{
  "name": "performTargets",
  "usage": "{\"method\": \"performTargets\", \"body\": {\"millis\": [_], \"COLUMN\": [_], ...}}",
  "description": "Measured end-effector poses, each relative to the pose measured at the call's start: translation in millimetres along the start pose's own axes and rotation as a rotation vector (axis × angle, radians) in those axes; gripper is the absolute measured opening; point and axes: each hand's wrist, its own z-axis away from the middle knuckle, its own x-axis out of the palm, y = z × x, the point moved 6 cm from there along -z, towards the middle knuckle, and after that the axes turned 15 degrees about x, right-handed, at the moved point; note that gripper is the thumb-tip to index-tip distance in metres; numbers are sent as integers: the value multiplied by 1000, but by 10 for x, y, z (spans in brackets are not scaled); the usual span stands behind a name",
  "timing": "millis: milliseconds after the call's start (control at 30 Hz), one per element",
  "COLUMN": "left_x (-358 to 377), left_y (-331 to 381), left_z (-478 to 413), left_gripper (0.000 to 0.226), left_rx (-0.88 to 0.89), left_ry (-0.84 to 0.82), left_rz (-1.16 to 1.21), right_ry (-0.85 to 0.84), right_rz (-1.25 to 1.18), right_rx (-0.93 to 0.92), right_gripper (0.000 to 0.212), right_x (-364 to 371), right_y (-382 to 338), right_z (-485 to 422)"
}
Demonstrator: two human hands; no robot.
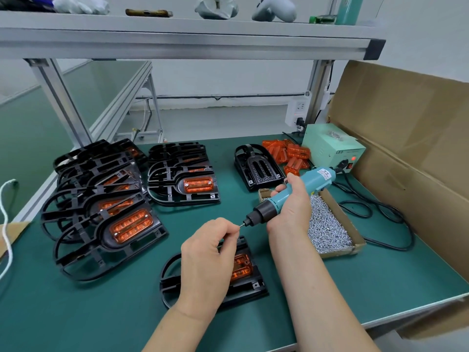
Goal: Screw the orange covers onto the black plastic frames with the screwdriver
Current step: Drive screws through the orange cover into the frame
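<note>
Close to the desk's [101, 313] front edge lies a frame [251, 288] with an orange cover [242, 269] seated in it, partly hidden under the left hand [205, 252]. That hand's fingertips pinch a screw [239, 226] at the screwdriver's [317, 179] tip. The right hand [291, 208] is wrapped round the screwdriver, beside the screw box [330, 229]. Covered frames are stacked [106, 224] by the left edge.

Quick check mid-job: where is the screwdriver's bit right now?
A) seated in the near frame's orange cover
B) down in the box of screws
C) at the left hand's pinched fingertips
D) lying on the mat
C: the right hand holds the screwdriver with its bit meeting a small screw pinched by the left hand, above the near frame.
</note>
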Motion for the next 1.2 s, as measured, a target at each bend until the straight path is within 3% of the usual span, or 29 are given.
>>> {"method": "performTargets", "body": {"millis": [433,600,833,1033,1200], "left_x": [20,36,71,-1,95], "left_y": [-65,-105,-200,-297,-328], "left_z": [23,28,64,77,116], "left_gripper": [26,33,60,42,29], "left_rx": [-2,-111,-248,-228,-221], "left_ry": [-26,-60,-228,-379,-690], "left_rz": [21,84,73,-32,-136], "right_ry": [12,5,7,-25,-68], "right_rz": [4,-3,-5,33,151], "right_rx": [-11,-28,-130,-249,-374], "right_gripper": [19,15,17,19,17], "right_x": [-28,-23,-15,-9,-24], "right_y": [37,17,-135,-315,-375], "right_z": [2,-1,8,85,223]}}
